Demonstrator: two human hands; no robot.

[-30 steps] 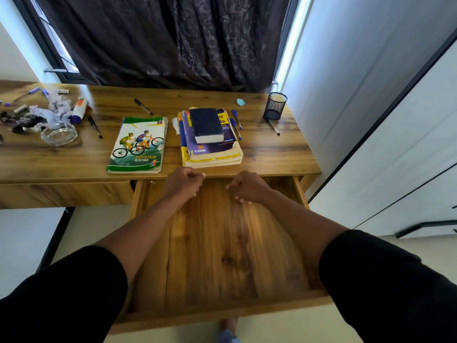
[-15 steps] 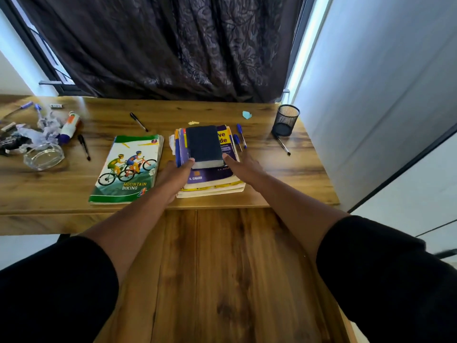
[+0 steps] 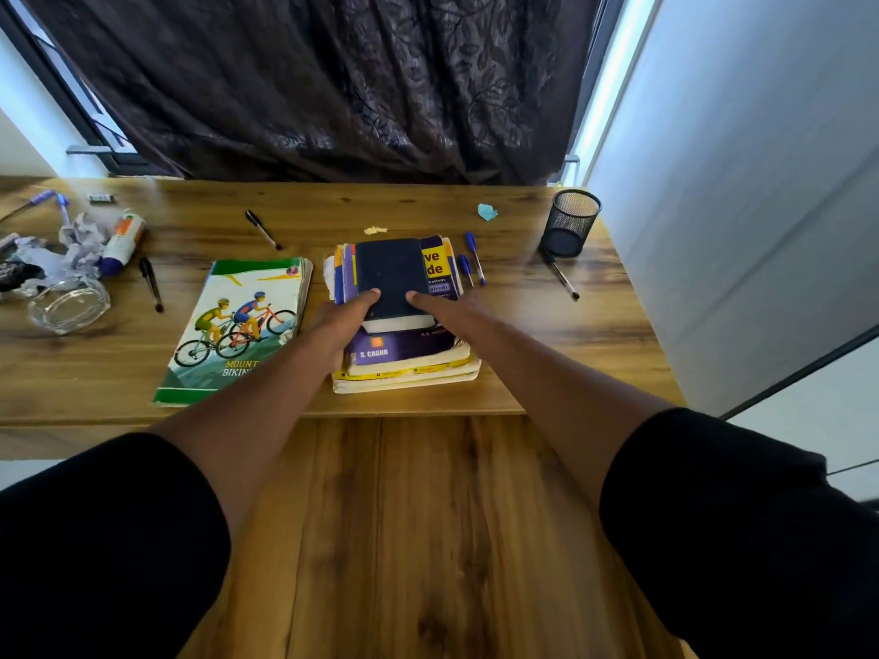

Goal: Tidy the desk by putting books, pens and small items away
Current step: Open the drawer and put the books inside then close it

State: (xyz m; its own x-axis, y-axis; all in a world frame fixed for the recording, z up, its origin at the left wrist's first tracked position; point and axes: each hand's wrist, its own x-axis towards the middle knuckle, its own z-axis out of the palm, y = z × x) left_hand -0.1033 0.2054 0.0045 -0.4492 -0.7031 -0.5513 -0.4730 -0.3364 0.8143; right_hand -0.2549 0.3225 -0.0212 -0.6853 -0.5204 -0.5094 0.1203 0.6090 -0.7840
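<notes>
A stack of books (image 3: 404, 351) lies at the desk's front middle, with a small dark book (image 3: 392, 271) on top. My left hand (image 3: 340, 323) grips the stack's left side, thumb on the dark book. My right hand (image 3: 459, 313) holds the right side, with a fingertip on the dark book too. A Mountain Biking book (image 3: 238, 325) lies flat just left of the stack. Two blue pens (image 3: 475, 256) lie right of it. The open wooden drawer (image 3: 428, 539) stretches out below my arms.
A black mesh pen cup (image 3: 570, 222) stands at the back right with a pen (image 3: 562, 275) beside it. Black pens (image 3: 262, 229) (image 3: 151, 283), a glue tube (image 3: 123, 242), crumpled paper (image 3: 81, 240) and a glass ashtray (image 3: 69, 306) sit on the left. Paper scraps (image 3: 487, 212) lie near the curtain.
Both hands left the drawer's inside, reached forward over the desk edge and closed in on the book stack. The view has moved nearer the desk.
</notes>
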